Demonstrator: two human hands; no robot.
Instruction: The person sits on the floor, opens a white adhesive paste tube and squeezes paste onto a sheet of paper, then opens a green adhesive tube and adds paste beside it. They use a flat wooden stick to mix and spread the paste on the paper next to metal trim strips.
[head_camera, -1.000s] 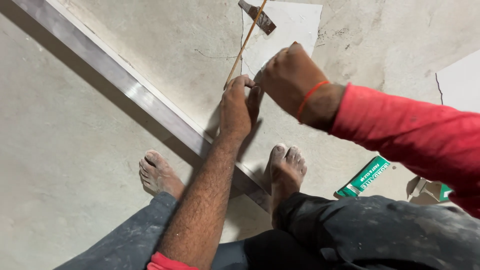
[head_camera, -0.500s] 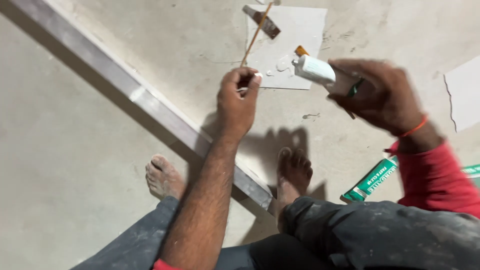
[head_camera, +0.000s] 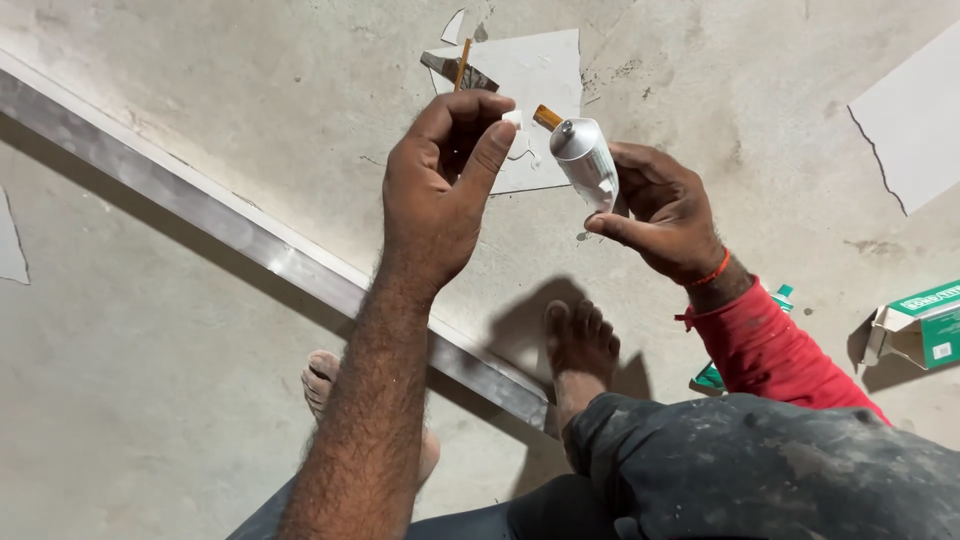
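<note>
My left hand (head_camera: 440, 190) is raised in the middle of the view, thumb and fingers pinched on a small white cap (head_camera: 512, 119). Just right of it, my right hand (head_camera: 665, 210), in a red sleeve, grips a white squeeze tube (head_camera: 587, 162) with its uncapped metal nozzle pointing up toward the cap. Cap and nozzle are a short gap apart. Below both hands, on the concrete floor, lies a white sheet piece (head_camera: 545, 70) with a thin wooden stick (head_camera: 462, 62) and a small orange bit (head_camera: 546, 116) on it.
A long aluminium bar (head_camera: 250, 235) runs diagonally across the floor, ending near my bare feet (head_camera: 580, 345). An open green-and-white carton (head_camera: 925, 320) lies at the right, another green box (head_camera: 708, 377) sits under my right arm, and a white sheet (head_camera: 910, 120) lies at the top right.
My right hand pulled away from the left, brought the tube out to the right, then swung it back close to the left hand. The left hand rose, pinching the cap.
</note>
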